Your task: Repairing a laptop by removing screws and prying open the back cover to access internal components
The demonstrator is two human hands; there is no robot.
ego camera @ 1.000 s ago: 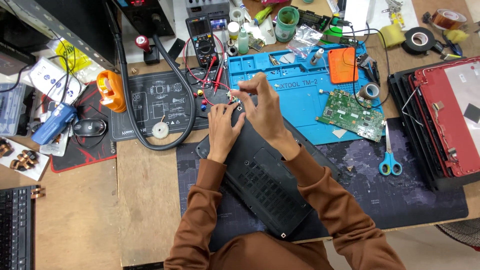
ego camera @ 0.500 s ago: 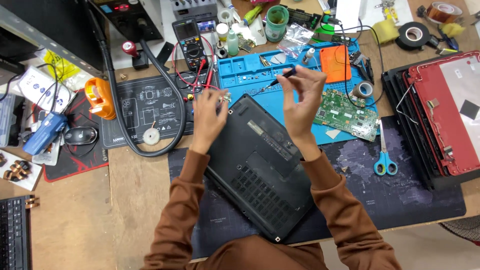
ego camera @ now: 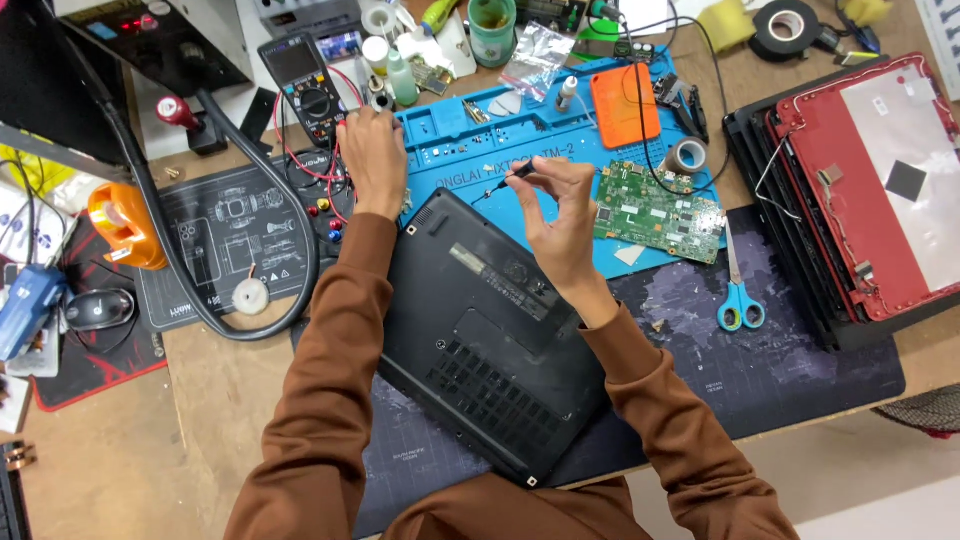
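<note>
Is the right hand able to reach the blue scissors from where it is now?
Probably yes. The right hand holds a small screwdriver over the black laptop; the scissors lie open on the dark mat to its right, nothing between them. It would need to free its fingers first.

Cluttered wooden workbench [ego camera: 215, 400], dark desk mat [ego camera: 800, 360], even light.

Grey label [ego camera: 497, 275] on black laptop [ego camera: 480, 350] — dark multimeter screen [ego camera: 291, 60] upper-left.

laptop [ego camera: 490, 320] on mat [ego camera: 800, 350], scissors [ego camera: 738, 295] right
</note>
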